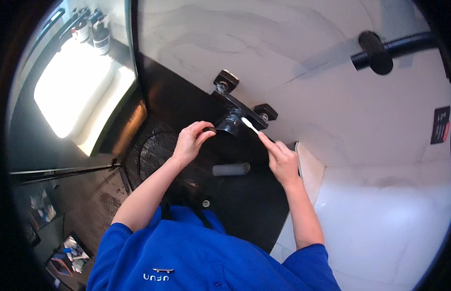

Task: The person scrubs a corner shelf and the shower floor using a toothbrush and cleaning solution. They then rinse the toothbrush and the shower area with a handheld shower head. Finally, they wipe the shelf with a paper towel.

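Note:
A black wall-mounted tap (230,121) with two square-ended fittings stands out from the pale marbled wall, wet or soapy in patches. My left hand (187,141) is closed in a pinch at the flat dark piece jutting from the tap's left side. In my right hand (282,164) is a white toothbrush (251,125), gripped by its handle with the index finger stretched along it. The brush head rests against the right side of the tap's body, or very close to it; its bristles cannot be made out.
Below the tap is a grey cylinder (230,169). A brightly lit white basin (72,89) is at the left, with dark pump bottles (102,39) behind. A thick black pipe (404,47) juts in at upper right. An open box (70,254) of items lies lower left.

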Available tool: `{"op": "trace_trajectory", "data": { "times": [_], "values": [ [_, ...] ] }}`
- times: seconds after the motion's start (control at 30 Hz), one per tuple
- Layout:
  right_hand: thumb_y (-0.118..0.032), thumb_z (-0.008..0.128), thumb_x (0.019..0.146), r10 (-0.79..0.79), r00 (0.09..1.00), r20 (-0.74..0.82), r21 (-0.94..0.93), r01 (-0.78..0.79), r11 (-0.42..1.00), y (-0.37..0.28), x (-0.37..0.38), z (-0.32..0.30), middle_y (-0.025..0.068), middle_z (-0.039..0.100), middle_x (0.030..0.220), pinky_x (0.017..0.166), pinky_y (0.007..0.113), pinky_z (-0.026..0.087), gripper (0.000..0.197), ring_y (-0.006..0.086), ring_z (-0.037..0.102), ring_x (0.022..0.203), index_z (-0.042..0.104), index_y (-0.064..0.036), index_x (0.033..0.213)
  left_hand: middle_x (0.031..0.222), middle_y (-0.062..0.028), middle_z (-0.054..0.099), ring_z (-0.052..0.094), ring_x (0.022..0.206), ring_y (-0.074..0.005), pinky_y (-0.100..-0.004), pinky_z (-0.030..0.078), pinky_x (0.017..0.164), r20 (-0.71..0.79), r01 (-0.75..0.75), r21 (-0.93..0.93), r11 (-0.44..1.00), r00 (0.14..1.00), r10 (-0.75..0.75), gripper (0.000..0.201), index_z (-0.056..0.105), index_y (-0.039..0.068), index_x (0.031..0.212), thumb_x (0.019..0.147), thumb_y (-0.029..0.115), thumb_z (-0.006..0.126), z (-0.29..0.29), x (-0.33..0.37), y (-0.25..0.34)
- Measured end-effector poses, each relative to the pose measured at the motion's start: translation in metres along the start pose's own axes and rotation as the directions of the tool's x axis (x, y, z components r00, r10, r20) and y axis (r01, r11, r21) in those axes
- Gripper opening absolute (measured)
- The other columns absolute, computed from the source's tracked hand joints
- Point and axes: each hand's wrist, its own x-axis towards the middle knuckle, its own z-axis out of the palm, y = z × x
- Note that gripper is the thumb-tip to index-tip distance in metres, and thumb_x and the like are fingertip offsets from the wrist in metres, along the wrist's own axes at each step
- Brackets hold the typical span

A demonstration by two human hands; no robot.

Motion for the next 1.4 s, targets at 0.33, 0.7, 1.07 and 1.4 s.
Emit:
{"op": "trace_trajectory", "data": {
  "times": [0.33, 0.7, 1.07, 1.4],
  "values": [
    [0.000, 0.067, 0.093, 0.282, 0.916, -0.284, 0.406, -0.152, 0.901, -0.028, -0.043, 0.078, 0.0074, 0.051, 0.068, 0.052, 0.036, 0.048, 0.048, 0.0190, 0.053, 0.053, 0.069, -0.0228, 0.136, 0.094, -0.0110, 0.072, 0.067, 0.081, -0.0192, -0.0302, 0.053, 0.075, 0.012, -0.035, -0.005, 0.999, 0.999, 0.036, 0.020, 0.072, 0.001, 0.108, 0.092, 0.014, 0.075, 0.001, 0.007, -0.008],
    [0.003, 0.070, 0.084, 0.152, 0.975, -0.159, 0.178, -0.123, 0.976, -0.056, -0.040, 0.118, 0.0063, 0.060, 0.074, 0.057, 0.033, 0.057, 0.045, 0.0198, 0.065, 0.063, 0.076, -0.0179, 0.123, 0.138, -0.0083, 0.062, 0.059, 0.117, -0.0148, -0.0299, 0.045, 0.103, 0.001, 0.077, -0.181, 0.980, 0.997, -0.078, 0.039, 0.052, 0.005, 0.146, 0.108, 0.010, 0.049, -0.013, -0.012, -0.053],
    [-0.005, 0.062, 0.098, 0.290, 0.926, -0.242, 0.350, -0.195, 0.916, 0.041, -0.020, 0.019, 0.0135, 0.072, 0.087, 0.065, 0.035, 0.054, 0.038, 0.0285, 0.068, 0.070, 0.070, -0.0194, 0.132, 0.118, -0.0145, 0.067, 0.061, 0.115, -0.0315, -0.0404, 0.048, 0.101, 0.000, -0.101, 0.139, 0.985, 0.995, 0.102, 0.032, 0.068, 0.002, 0.116, 0.090, 0.019, 0.077, 0.013, 0.006, -0.010],
    [-0.001, 0.063, 0.096, 0.418, 0.866, -0.275, 0.369, -0.307, 0.877, 0.059, -0.063, 0.058, 0.0141, 0.075, 0.092, 0.072, 0.033, 0.056, 0.037, 0.0245, 0.072, 0.079, 0.072, -0.0171, 0.129, 0.110, -0.0140, 0.069, 0.061, 0.110, -0.0332, -0.0418, 0.048, 0.095, 0.047, -0.171, 0.208, 0.963, 0.985, 0.165, 0.021, 0.071, 0.003, 0.100, 0.087, 0.018, 0.077, 0.004, 0.011, -0.017]
  ]
}}
